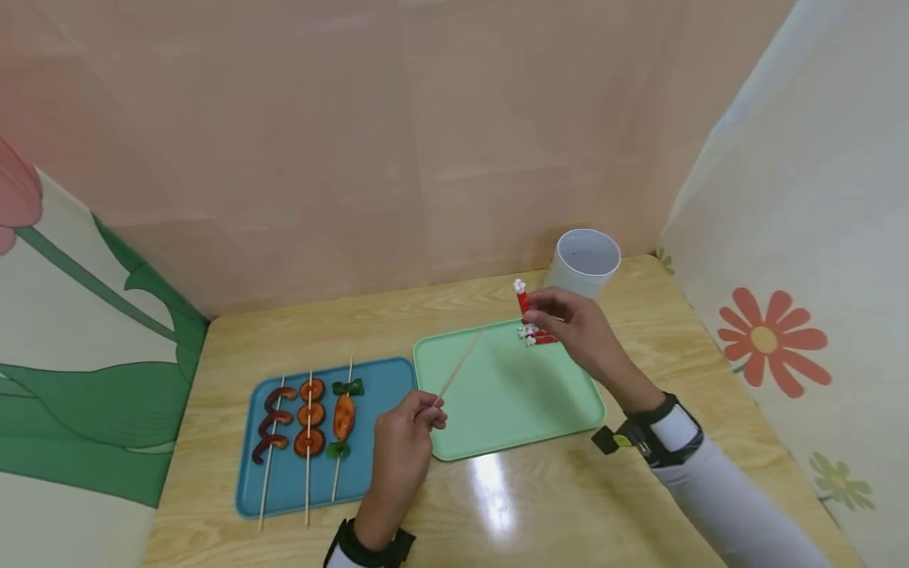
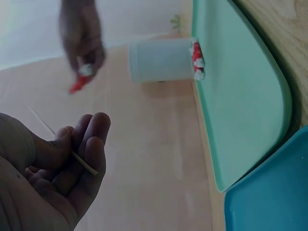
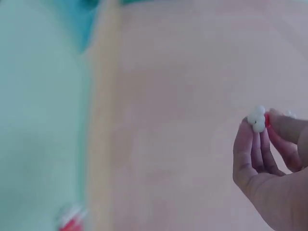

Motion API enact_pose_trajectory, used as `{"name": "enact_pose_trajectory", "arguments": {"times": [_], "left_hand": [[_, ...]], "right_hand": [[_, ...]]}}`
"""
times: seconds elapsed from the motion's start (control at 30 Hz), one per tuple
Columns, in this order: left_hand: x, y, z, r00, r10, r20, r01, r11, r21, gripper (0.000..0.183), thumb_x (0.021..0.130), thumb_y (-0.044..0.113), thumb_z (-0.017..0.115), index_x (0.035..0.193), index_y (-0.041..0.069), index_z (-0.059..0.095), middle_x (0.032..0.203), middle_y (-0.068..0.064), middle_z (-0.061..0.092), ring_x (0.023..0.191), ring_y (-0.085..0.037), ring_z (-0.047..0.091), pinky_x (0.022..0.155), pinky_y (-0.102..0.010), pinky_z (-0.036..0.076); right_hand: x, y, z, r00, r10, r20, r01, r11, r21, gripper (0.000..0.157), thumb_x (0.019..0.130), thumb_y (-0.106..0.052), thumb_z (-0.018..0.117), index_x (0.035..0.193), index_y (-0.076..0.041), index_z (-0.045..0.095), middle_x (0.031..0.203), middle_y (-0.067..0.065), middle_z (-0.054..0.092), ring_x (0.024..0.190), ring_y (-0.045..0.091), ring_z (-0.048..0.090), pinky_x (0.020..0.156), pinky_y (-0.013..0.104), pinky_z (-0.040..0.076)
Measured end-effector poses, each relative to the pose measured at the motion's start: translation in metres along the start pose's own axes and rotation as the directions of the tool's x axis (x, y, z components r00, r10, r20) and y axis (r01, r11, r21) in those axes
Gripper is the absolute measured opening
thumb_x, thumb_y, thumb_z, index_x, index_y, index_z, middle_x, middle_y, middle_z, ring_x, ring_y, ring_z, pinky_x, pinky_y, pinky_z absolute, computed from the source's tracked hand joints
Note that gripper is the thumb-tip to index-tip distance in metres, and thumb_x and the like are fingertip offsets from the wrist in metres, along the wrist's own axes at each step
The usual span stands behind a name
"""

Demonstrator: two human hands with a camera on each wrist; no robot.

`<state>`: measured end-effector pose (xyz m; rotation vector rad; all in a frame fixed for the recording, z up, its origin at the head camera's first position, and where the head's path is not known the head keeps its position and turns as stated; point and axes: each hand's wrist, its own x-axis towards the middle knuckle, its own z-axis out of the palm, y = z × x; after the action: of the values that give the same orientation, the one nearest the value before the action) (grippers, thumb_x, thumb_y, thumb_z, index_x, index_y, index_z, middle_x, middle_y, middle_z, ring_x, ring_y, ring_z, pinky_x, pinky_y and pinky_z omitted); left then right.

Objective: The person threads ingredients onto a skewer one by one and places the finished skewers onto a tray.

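My left hand (image 1: 405, 438) pinches a thin wooden skewer (image 1: 461, 365) near its lower end; the skewer slants up and right over the green tray (image 1: 497, 410). In the left wrist view the near end of the skewer (image 2: 86, 164) pokes out past the fingers. Between thumb and fingertips, my right hand (image 1: 585, 331) holds a red stick-shaped piece (image 1: 522, 301) with white knobby ends, raised above the tray's far right. The right wrist view shows one white end (image 3: 258, 119). Below that hand, more red-and-white pieces (image 1: 543, 339) lie on the green tray, partly hidden by it.
A blue tray (image 1: 387, 379) at the left bears three loaded skewers: dark curled pieces (image 1: 277, 418), round brown slices (image 1: 310, 414), and an orange-brown piece (image 1: 344, 416) between green bits. Behind the green tray stands a white cylindrical container (image 1: 564, 278), close to the back wall.
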<state>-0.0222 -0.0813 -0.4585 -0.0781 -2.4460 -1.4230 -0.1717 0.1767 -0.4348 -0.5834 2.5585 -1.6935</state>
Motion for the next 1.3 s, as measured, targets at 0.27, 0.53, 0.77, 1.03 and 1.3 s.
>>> {"name": "enact_pose_trajectory", "arguments": {"times": [0.27, 0.53, 0.77, 1.03, 1.3], "left_hand": [[-0.003, 0.001, 0.002, 1.0, 0.025, 0.006, -0.025, 0.997, 0.067, 0.01, 0.087, -0.004, 0.063, 0.088, 0.005, 0.068, 0.078, -0.004, 0.073, 0.063, -0.007, 0.066, 0.059, -0.017, 0.056], [-0.003, 0.006, 0.0, 0.999, -0.027, 0.022, 0.024, 0.991, 0.132, 0.011, 0.089, -0.002, 0.062, 0.09, 0.006, 0.069, 0.077, -0.002, 0.072, 0.061, -0.007, 0.066, 0.058, -0.018, 0.055], [-0.004, 0.011, -0.001, 1.0, -0.027, -0.001, 0.026, 0.982, 0.189, 0.013, 0.087, -0.003, 0.063, 0.088, 0.007, 0.07, 0.074, 0.0, 0.072, 0.057, -0.006, 0.064, 0.055, -0.019, 0.054], [-0.003, 0.02, 0.0, 0.997, 0.056, -0.059, -0.043, 0.98, 0.196, 0.013, 0.085, -0.006, 0.064, 0.086, 0.007, 0.07, 0.07, 0.0, 0.07, 0.053, -0.004, 0.062, 0.052, -0.015, 0.052], [0.007, 0.033, 0.003, 0.994, 0.078, -0.078, -0.065, 0.986, 0.155, 0.009, 0.087, -0.004, 0.064, 0.088, 0.004, 0.069, 0.073, -0.003, 0.071, 0.054, -0.006, 0.063, 0.053, -0.013, 0.052]], "right_hand": [[0.0, -0.055, -0.009, 0.996, -0.003, -0.088, 0.019, 0.984, 0.175, 0.03, 0.087, -0.019, 0.069, 0.113, -0.003, 0.066, 0.099, 0.006, 0.069, 0.09, 0.017, 0.068, 0.076, 0.022, 0.056], [-0.003, -0.068, -0.005, 0.988, -0.065, -0.136, 0.084, 0.987, 0.136, 0.028, 0.084, -0.014, 0.072, 0.109, -0.001, 0.068, 0.095, 0.007, 0.069, 0.086, 0.015, 0.068, 0.075, 0.022, 0.057], [-0.007, -0.075, -0.003, 0.952, -0.232, -0.2, 0.217, 0.972, -0.094, 0.025, 0.083, -0.014, 0.073, 0.107, -0.008, 0.07, 0.096, 0.002, 0.069, 0.085, 0.008, 0.066, 0.075, 0.016, 0.054], [-0.019, -0.088, 0.015, 0.827, -0.538, -0.164, 0.42, 0.784, -0.457, 0.024, 0.079, -0.009, 0.076, 0.103, -0.011, 0.075, 0.092, -0.004, 0.067, 0.082, 0.005, 0.061, 0.067, 0.021, 0.054], [-0.038, -0.089, 0.059, 0.803, -0.595, 0.041, 0.54, 0.695, -0.474, 0.026, 0.079, -0.009, 0.077, 0.104, -0.011, 0.073, 0.09, 0.0, 0.064, 0.081, 0.012, 0.062, 0.068, 0.025, 0.055]]}}
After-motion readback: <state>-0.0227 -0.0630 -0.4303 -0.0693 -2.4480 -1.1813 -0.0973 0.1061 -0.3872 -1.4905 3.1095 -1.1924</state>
